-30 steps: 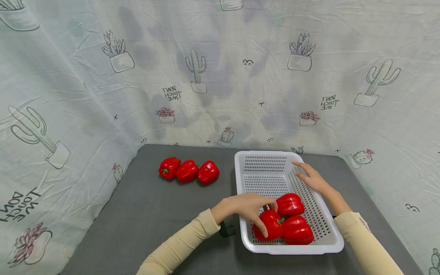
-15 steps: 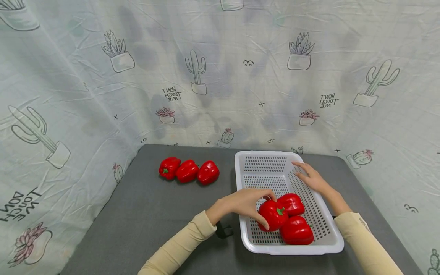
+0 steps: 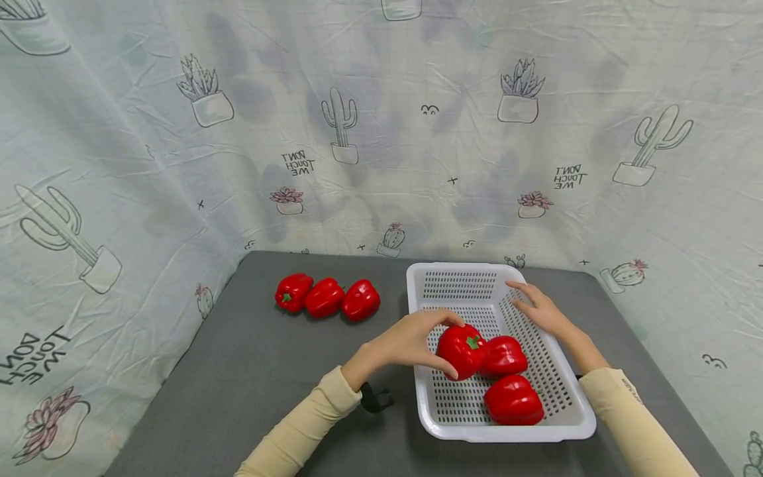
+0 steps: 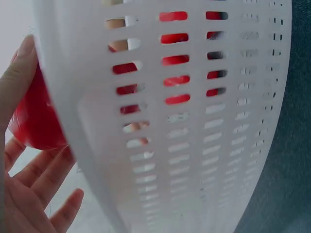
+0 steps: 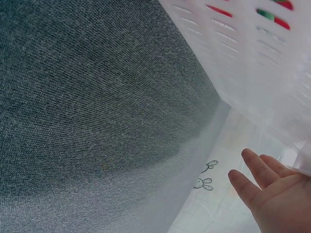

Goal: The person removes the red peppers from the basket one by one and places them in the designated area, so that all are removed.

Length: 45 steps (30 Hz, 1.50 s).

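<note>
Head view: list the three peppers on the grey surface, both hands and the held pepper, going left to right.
Leftmost red pepper → middle red pepper of the row → rightmost red pepper of the row → left hand → held red pepper → right hand.

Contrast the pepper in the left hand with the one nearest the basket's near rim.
Hold: the held pepper is gripped by the left hand; the near pepper lies in the basket, no hand on it.
Stem: the held pepper's green stem faces the head camera; the near pepper's is mostly hidden, toward the right in that view.
Shared: both are red and glossy.
</note>
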Each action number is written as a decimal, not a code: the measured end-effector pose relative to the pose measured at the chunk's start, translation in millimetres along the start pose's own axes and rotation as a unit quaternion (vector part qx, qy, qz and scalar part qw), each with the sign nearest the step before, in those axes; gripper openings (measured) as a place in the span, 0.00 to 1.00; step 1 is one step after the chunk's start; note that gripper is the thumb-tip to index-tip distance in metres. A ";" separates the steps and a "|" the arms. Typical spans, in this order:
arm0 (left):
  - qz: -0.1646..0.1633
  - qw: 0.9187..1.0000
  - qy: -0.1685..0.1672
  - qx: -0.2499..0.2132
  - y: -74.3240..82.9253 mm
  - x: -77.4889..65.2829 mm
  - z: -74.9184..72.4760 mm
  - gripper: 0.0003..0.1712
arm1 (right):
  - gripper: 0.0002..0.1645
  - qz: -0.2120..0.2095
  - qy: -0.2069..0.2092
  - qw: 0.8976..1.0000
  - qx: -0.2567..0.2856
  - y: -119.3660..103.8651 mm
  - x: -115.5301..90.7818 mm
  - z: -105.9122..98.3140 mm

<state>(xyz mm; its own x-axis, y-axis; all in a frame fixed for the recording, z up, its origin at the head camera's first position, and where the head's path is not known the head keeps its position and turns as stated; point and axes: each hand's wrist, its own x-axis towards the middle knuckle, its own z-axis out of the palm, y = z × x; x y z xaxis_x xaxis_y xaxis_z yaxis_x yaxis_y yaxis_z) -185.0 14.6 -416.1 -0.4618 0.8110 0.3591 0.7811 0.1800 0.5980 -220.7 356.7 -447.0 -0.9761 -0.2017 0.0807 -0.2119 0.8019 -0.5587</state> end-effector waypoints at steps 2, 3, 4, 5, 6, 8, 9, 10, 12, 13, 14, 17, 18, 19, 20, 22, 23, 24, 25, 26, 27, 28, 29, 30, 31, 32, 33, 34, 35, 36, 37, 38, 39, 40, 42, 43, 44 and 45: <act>-0.005 1.000 0.012 -0.005 0.0 -2.7 -3.1 0.39 | 0.29 -0.002 0.000 1.000 0.000 0.2 0.0 -0.1; -0.005 1.000 0.020 -0.006 -0.2 -4.0 -4.6 0.39 | 0.29 -0.004 0.000 1.000 0.001 0.3 0.0 -0.3; -0.006 1.000 0.028 -0.008 -0.1 -5.5 -6.5 0.39 | 0.29 -0.005 0.001 1.000 0.001 0.5 0.0 -0.4; -0.008 0.999 0.035 -0.008 -0.3 -7.3 -8.4 0.39 | 0.29 -0.007 0.001 1.000 0.002 0.5 0.0 -0.5; -0.009 0.999 0.043 -0.005 -0.9 -9.1 -10.3 0.39 | 0.29 -0.007 0.001 1.000 0.003 0.4 -0.1 -0.6; -0.010 0.998 0.057 0.000 -1.9 -12.6 -14.4 0.40 | 0.29 -0.006 0.001 1.000 0.004 0.1 -0.4 -0.9; -0.013 0.998 0.064 0.003 -2.8 -14.7 -16.4 0.40 | 0.29 -0.005 0.001 1.000 0.005 -0.2 -0.7 -1.0; -0.014 0.997 0.070 0.006 -3.3 -16.6 -18.6 0.40 | 0.29 -0.004 0.001 1.000 0.005 -0.7 -1.1 -1.1; -0.015 0.996 0.084 0.012 -4.8 -20.4 -22.8 0.41 | 0.29 0.000 0.001 1.000 0.009 -1.4 -1.9 -1.1; -0.015 0.996 0.093 0.012 -5.5 -22.0 -24.6 0.41 | 0.29 0.001 0.001 1.000 0.010 -2.0 -2.4 -1.1; -0.015 0.995 0.101 0.014 -6.4 -23.5 -26.3 0.42 | 0.29 0.003 0.001 1.000 0.011 -2.5 -2.8 -1.2; -0.019 0.991 0.129 0.015 -10.0 -28.4 -30.2 0.42 | 0.29 0.007 0.003 1.000 0.014 -3.0 -3.1 -0.8; -0.020 0.990 0.138 0.014 -11.4 -29.9 -31.3 0.42 | 0.29 0.008 0.002 1.000 0.015 -3.1 -3.1 -0.8; -0.022 0.989 0.145 0.013 -12.5 -31.7 -32.3 0.43 | 0.29 0.008 0.002 1.000 0.014 -3.4 -3.2 -1.0; -0.026 0.988 0.151 0.013 -13.8 -33.5 -33.2 0.43 | 0.29 0.008 0.001 1.000 0.013 -3.2 -3.0 -1.1; -0.032 0.986 0.162 0.013 -16.5 -37.5 -34.7 0.43 | 0.29 0.009 0.000 1.000 0.013 -3.2 -2.9 -1.2; -0.036 0.986 0.165 0.014 -17.6 -39.7 -35.5 0.43 | 0.29 0.009 -0.001 1.000 0.012 -3.0 -2.8 -1.3; -0.041 0.985 0.167 0.013 -18.9 -42.1 -36.1 0.42 | 0.29 0.008 -0.002 1.000 0.011 -3.1 -2.8 -1.5; -0.049 0.984 0.169 0.013 -20.2 -44.6 -36.7 0.42 | 0.29 0.007 -0.002 1.000 0.010 -2.8 -2.7 -1.6; -0.058 0.984 0.171 0.011 -21.6 -47.1 -37.2 0.42 | 0.29 0.006 -0.002 1.000 0.010 -2.4 -2.7 -1.5; -0.067 0.983 0.172 0.008 -22.8 -49.9 -37.9 0.42 | 0.29 0.005 -0.001 1.000 0.010 -2.4 -2.6 -1.3; -0.077 0.982 0.172 0.005 -23.8 -52.6 -38.9 0.42 | 0.29 0.003 -0.001 1.000 0.010 -2.2 -2.5 -1.2; -0.087 0.981 0.172 0.002 -24.9 -55.4 -39.7 0.42 | 0.29 0.002 0.000 1.000 0.009 -2.1 -2.3 -1.0; -0.096 0.980 0.173 -0.001 -26.1 -58.0 -40.7 0.42 | 0.29 0.000 0.001 1.000 0.009 -2.0 -2.1 -0.9; -0.105 0.979 0.174 -0.003 -26.9 -60.6 -41.8 0.42 | 0.29 -0.001 0.001 1.000 0.009 -1.8 -1.9 -0.9; -0.113 0.978 0.175 -0.007 -27.7 -63.3 -43.0 0.42 | 0.29 -0.001 0.001 1.000 0.008 -1.7 -1.7 -1.0; -0.118 0.977 0.176 -0.009 -28.4 -65.8 -44.1 0.42 | 0.29 0.000 0.001 1.000 0.006 -1.7 -1.5 -1.0; -0.125 0.976 0.177 -0.012 -29.1 -68.3 -45.2 0.42 | 0.29 0.001 0.000 1.000 0.006 -1.7 -1.3 -1.0; -0.133 0.975 0.178 -0.014 -29.8 -70.8 -46.2 0.42 | 0.29 0.002 0.000 1.000 0.006 -1.6 -1.3 -1.1; -0.138 0.974 0.180 -0.017 -30.6 -73.1 -47.2 0.42 | 0.29 0.004 -0.001 1.000 0.006 -1.6 -1.3 -1.1; -0.144 0.973 0.181 -0.020 -31.5 -75.5 -48.0 0.42 | 0.29 0.004 -0.001 1.000 0.006 -1.6 -1.2 -1.1; -0.147 0.972 0.183 -0.022 -32.4 -77.8 -48.8 0.42 | 0.29 0.005 -0.001 1.000 0.006 -1.5 -1.2 -1.1; -0.150 0.971 0.184 -0.022 -33.8 -80.2 -49.4 0.42 | 0.29 0.005 -0.001 1.000 0.007 -1.7 -1.2 -1.1; -0.152 0.971 0.185 -0.021 -34.9 -82.6 -50.0 0.42 | 0.29 0.004 -0.001 1.000 0.008 -1.8 -1.1 -1.1; -0.151 0.971 0.186 -0.014 -37.7 -87.5 -50.8 0.42 | 0.29 0.004 -0.002 1.000 0.009 -1.9 -1.1 -1.2; -0.151 0.971 0.185 -0.008 -39.0 -90.1 -51.2 0.42 | 0.29 0.004 -0.002 1.000 0.010 -2.1 -1.2 -1.2; -0.149 0.971 0.185 -0.003 -40.1 -92.6 -51.6 0.42 | 0.29 0.004 -0.002 1.000 0.011 -2.3 -1.4 -1.3; -0.150 0.971 0.184 0.003 -41.4 -95.2 -51.9 0.42 | 0.29 0.004 -0.002 1.000 0.011 -2.5 -1.5 -1.3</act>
<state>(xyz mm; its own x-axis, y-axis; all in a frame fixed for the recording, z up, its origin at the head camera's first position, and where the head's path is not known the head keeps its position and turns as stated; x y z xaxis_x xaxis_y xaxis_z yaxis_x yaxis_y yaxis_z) -195.2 -98.9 -437.8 -0.7874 0.4678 0.4016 0.5896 0.3812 0.7121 -218.8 355.7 -444.7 -0.9777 -0.1970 0.0723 -0.2021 0.7906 -0.5780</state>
